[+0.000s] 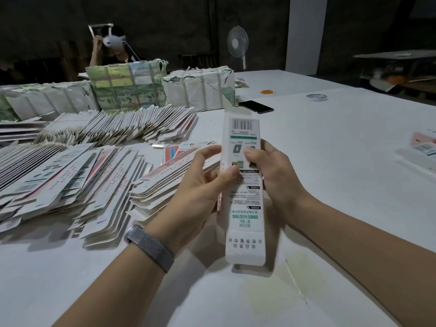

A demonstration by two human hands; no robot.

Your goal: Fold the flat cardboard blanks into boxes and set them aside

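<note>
Holding one blank [243, 185] up over the near middle of the table [330, 138], off the surface, both hands on it. Its long axis runs near-to-far, barcode end far, one flap hanging toward you. Your left hand [200, 182] pinches the left edge, thumb on the printed face and fingers [207, 152] curled behind. Your right hand [273, 175] grips the right edge about level with it, thumb on the face, the rest wrapped round the back. Looks like the sleeve is partly squared up; can't tell how far from here. Both hands sit at mid-length, so the end flaps lie beyond your fingers both ways; the near flap is closer. Unfolded stock [77, 175] lies fanned out to the left. A finished box [422, 149] lies at the right edge, so the right hand is nearer for set-down.
</note>
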